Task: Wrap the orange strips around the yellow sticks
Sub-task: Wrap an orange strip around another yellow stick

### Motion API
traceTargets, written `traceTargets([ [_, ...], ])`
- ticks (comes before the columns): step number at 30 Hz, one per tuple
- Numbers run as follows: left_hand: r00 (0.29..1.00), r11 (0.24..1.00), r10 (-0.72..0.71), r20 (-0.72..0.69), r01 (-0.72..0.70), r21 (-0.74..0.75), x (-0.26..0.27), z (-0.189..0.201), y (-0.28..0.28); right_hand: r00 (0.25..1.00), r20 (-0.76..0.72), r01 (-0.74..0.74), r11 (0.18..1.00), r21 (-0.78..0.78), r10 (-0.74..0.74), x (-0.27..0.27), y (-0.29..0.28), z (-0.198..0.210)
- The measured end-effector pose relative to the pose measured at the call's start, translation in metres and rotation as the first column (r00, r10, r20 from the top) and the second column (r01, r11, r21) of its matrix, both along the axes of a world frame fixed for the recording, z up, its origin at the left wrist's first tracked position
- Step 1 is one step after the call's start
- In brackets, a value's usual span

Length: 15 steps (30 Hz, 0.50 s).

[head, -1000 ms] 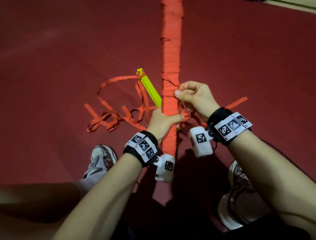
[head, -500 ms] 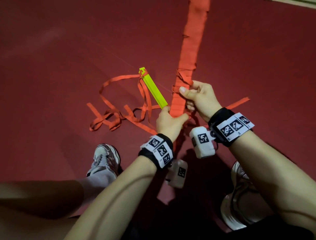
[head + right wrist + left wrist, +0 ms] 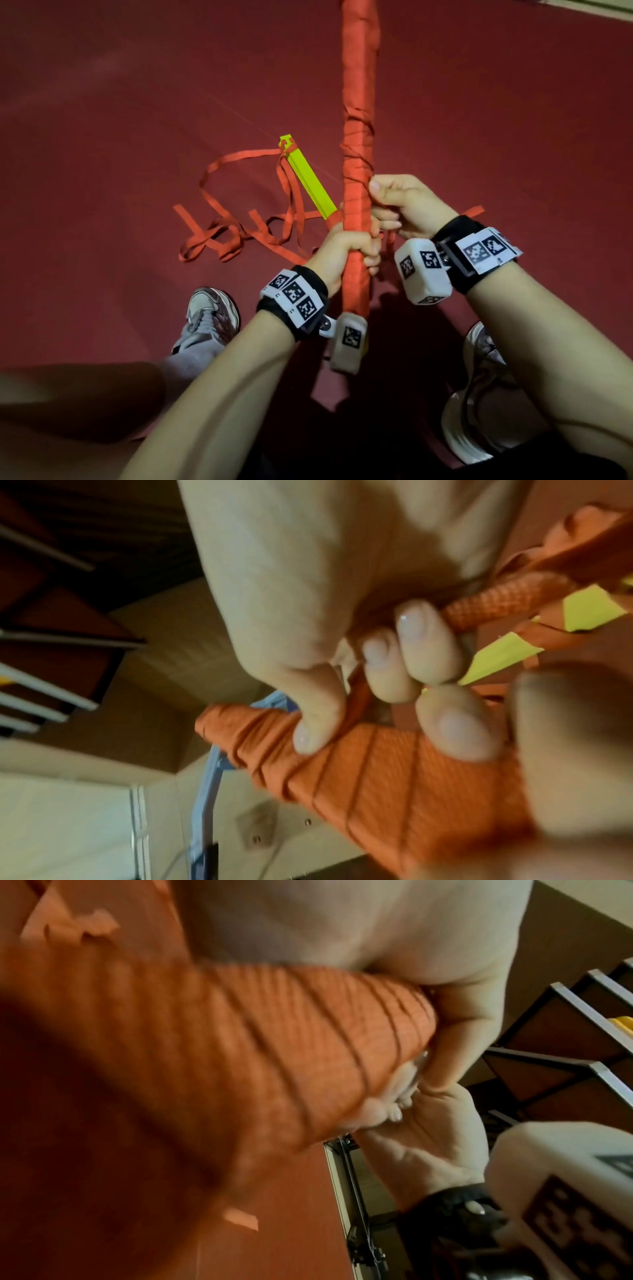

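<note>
A long stick wrapped in orange strip [image 3: 358,102] runs straight away from me in the head view. My left hand [image 3: 342,247] grips it low down, fingers curled round it. Just above, my right hand [image 3: 397,202] holds the same stick, thumb against the wrapping. In the right wrist view my right hand's fingers [image 3: 411,647] pinch a loose orange strip [image 3: 496,601], and the thumb presses the wrapped stick [image 3: 394,791]. A bare yellow stick [image 3: 310,185] lies on the floor to the left, with an orange strip tied at its far end.
Loose orange strips [image 3: 236,236] lie tangled on the dark red floor [image 3: 120,154] left of the hands. My two shoes [image 3: 212,315] stand near the stick's lower end. Shelving [image 3: 565,1020] shows in the left wrist view.
The wrapped stick leaned to the right half a second ago and now points straight away again. My left hand has shifted left and lower with it; my right hand keeps its hold.
</note>
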<state>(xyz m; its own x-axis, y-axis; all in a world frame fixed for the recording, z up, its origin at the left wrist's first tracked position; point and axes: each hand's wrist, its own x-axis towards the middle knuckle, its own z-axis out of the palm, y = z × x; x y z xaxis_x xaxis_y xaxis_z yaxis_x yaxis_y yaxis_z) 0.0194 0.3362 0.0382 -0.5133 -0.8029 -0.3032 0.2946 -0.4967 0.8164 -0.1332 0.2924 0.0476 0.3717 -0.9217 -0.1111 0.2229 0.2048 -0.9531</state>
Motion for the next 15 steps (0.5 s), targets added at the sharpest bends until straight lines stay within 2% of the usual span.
traceTargets([
  [3, 0.972, 0.994, 0.109, 0.210, -0.113, 0.005, -0.002, 0.001, -0.007, 0.978, -0.093, 0.181, 0.980, -0.085, -0.189, 0.007, -0.001, 0.004],
  [6, 0.847, 0.951, 0.309, 0.433, -0.264, -0.164, -0.007, -0.009, -0.013, 0.866, -0.217, 0.399, 0.884, -0.244, -0.451, 0.016, -0.003, 0.006],
  [8, 0.735, 0.917, 0.395, 0.550, -0.277, -0.288, -0.010, -0.013, -0.012, 0.814, -0.263, 0.432, 0.842, -0.323, -0.518, 0.018, -0.002, 0.007],
  [10, 0.672, 0.880, 0.465, 0.576, -0.279, -0.384, -0.010, -0.009, -0.011, 0.835, -0.266, 0.379, 0.853, -0.358, -0.482, 0.018, -0.001, 0.008],
  [11, 0.681, 0.866, 0.487, 0.547, -0.293, -0.406, -0.009, -0.006, -0.011, 0.852, -0.264, 0.347, 0.865, -0.364, -0.453, 0.018, 0.000, 0.013],
  [12, 0.727, 0.864, 0.487, 0.485, -0.318, -0.390, -0.007, -0.002, -0.011, 0.869, -0.261, 0.313, 0.875, -0.368, -0.421, 0.017, 0.000, 0.018],
  [15, 0.891, 0.924, 0.370, 0.262, -0.325, -0.200, -0.003, 0.007, -0.010, 0.898, -0.248, 0.271, 0.902, -0.337, -0.363, 0.011, -0.001, 0.030],
])
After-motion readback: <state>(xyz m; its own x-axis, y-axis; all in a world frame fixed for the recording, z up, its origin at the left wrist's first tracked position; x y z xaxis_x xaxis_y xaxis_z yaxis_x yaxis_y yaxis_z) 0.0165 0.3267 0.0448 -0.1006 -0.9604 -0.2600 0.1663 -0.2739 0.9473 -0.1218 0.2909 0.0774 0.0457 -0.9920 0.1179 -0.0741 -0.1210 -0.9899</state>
